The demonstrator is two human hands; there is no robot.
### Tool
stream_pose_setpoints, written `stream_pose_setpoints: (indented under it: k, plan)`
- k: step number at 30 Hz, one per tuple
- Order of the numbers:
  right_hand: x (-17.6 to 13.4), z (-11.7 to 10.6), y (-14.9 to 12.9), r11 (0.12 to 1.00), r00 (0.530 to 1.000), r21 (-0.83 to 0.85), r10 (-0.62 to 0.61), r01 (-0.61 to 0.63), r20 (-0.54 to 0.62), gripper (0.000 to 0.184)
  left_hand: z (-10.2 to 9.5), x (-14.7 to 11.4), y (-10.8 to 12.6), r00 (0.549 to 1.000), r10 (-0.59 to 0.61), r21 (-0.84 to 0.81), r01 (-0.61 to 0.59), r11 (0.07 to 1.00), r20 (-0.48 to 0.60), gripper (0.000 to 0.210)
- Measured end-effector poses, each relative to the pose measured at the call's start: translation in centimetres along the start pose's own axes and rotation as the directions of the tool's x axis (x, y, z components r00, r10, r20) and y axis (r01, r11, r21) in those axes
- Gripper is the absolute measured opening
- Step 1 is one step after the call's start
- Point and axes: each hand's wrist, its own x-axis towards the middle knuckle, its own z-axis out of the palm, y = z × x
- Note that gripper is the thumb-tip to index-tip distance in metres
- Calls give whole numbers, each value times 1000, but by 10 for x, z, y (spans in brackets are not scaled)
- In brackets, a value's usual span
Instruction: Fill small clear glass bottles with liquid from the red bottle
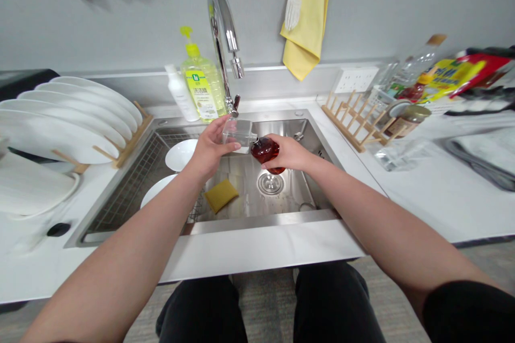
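Over the sink (273,220), my left hand (213,144) is closed around a clear, square-sided plastic bottle (238,134), tipped on its side with its threaded neck to the right. My right hand (281,153) grips a bottle of dark red liquid (265,151), also tilted, its mouth close against the clear bottle's neck. Whether the two mouths touch, I cannot tell. Below the hands are the drain (270,183) and a yellow sponge (221,195). White dishes (181,155) sit on a wire rack in the left of the sink, partly behind my left forearm.
The chrome faucet (221,27) arches behind my hands, beside a yellow-green dish soap bottle (201,86) and a white bottle (181,94). Plates (60,128) stand in a wooden rack at left. Another wooden rack (358,123) and a lidded jar (410,120) are at right.
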Motion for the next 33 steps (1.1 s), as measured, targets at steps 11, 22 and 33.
stream_pose_setpoints:
  k: [11,22,33]
  plan:
    - [1,0,2,1000,1000,-4,-5,5,3,69,-2,1,-3,1000,4,5,-4,1000,-14,96]
    - [1,2,4,1000,1000,-10,-7,7,-4,72,-4,1,-4,1000,6,4,-6,1000,-11,97]
    - [1,2,2,1000,1000,-15,5,-5,-6,71,-6,2,-7,998,51,60,-50,997,-22,102]
